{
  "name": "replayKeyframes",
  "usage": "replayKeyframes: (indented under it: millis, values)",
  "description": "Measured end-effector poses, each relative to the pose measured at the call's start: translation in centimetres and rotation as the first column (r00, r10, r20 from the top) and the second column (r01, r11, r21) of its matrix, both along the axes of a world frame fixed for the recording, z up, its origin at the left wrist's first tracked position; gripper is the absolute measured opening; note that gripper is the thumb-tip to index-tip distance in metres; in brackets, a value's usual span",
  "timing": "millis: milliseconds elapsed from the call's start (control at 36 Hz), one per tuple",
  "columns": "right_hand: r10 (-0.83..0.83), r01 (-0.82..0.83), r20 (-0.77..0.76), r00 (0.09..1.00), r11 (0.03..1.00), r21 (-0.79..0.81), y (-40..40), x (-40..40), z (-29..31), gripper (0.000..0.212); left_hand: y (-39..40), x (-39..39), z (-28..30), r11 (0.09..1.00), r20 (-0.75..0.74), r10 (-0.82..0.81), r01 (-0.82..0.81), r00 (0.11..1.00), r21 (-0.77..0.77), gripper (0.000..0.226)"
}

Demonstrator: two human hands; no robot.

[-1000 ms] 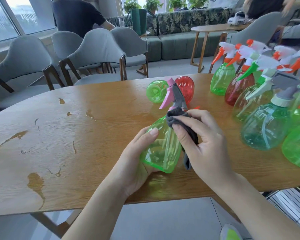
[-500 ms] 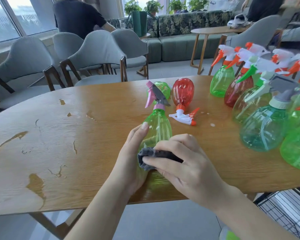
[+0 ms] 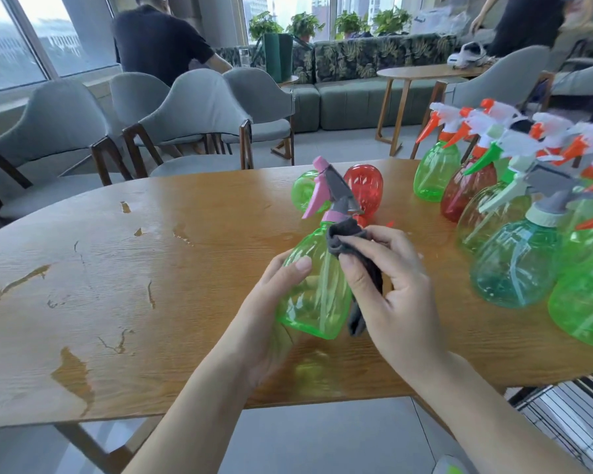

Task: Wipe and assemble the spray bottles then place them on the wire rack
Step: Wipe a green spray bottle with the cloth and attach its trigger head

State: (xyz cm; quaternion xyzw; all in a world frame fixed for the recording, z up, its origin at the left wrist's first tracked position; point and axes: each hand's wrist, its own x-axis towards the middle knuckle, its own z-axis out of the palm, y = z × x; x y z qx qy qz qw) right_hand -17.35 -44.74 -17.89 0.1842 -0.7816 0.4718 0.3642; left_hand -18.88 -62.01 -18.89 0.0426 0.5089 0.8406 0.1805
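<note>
Here the left hand [image 3: 271,323] wraps around the lower body of a green spray bottle [image 3: 317,285], thumb laid across its front, and holds it tilted above the wooden surface [image 3: 117,285] near the front edge. The bottle already wears its pink and grey spray head [image 3: 332,191], which points up and away from the person. The right hand [image 3: 391,295] pinches a dark grey cloth [image 3: 353,248] between thumb and fingers and presses it against the bottle's shoulder, just under the pink collar; a loose end of the cloth hangs down beside the bottle's right side.

Behind the held bottle, a green bottle without a head [image 3: 305,191] and a red bottle without a head [image 3: 365,189] lie on their sides on the surface, side by side. A bit of orange plastic shows just past the right hand's fingers, too hidden to tell what it is.

Along the right side stands a crowded group of assembled bottles [image 3: 514,261], green, red and teal, with white, orange, green and grey heads, close together and upright. Part of a wire rack [image 3: 575,415] shows below the surface's right front edge.

The surface's veneer is chipped in several patches on the left. Grey chairs [image 3: 192,111] stand along its far side, and a person in a dark shirt [image 3: 158,42] is beyond them.
</note>
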Motion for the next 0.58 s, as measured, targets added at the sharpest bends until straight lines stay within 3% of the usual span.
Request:
replayKeyframes:
  millis: [28,56,83,167,222,250,278,333,417,583]
  values:
    - [0.004,-0.004,-0.010,1.000,1.000,0.019,0.0,0.0,0.0,0.024,-0.1,-0.4,0.3,0.996,-0.013,0.044,-0.045,0.999,-0.079,0.051]
    - [0.011,-0.011,-0.013,1.000,1.000,0.027,0.0,0.0,-0.1,0.024,-0.8,-0.9,-0.1,0.995,-0.093,0.025,-0.034,0.995,-0.093,0.026]
    - [0.016,-0.016,-0.008,1.000,0.999,0.029,0.1,0.0,-0.1,0.025,-1.2,-1.4,-0.2,0.996,-0.104,0.070,-0.075,0.992,-0.043,0.021]
    - [-0.001,0.001,0.026,1.000,1.000,0.013,0.2,0.0,0.0,0.024,-1.7,-2.1,-0.6,0.989,-0.140,0.113,-0.124,0.984,-0.075,0.042]
    - [-0.017,0.017,0.034,0.999,1.000,0.003,0.2,0.0,0.0,0.023,-0.9,-0.5,0.1,0.975,-0.163,0.032,-0.067,0.986,-0.213,0.029]
    - [-0.018,0.018,0.020,1.000,1.000,0.009,0.1,0.1,0.0,0.023,0.1,-0.3,0.4,0.985,-0.104,0.027,-0.044,0.994,-0.165,0.024]
    - [-0.012,0.012,-0.005,1.000,1.000,0.019,-0.1,0.1,-0.1,0.022,0.9,-0.1,0.6,0.992,-0.012,0.054,-0.055,0.998,-0.112,0.037]
    - [0.024,-0.020,-0.080,0.997,0.998,0.055,-0.6,0.3,-0.6,0.019,0.6,0.2,-0.1,0.999,0.007,0.053,-0.053,0.999,-0.012,0.064]
    - [0.083,-0.043,-0.201,0.976,0.980,0.194,-1.2,0.8,-1.2,0.017,0.8,-0.2,0.7,0.987,0.064,0.148,-0.151,0.987,0.051,0.086]
    - [0.146,0.040,-0.369,0.918,0.891,0.451,-1.1,0.7,-1.8,0.016,0.0,-0.2,0.3,0.991,0.098,0.130,-0.133,0.987,0.032,0.088]
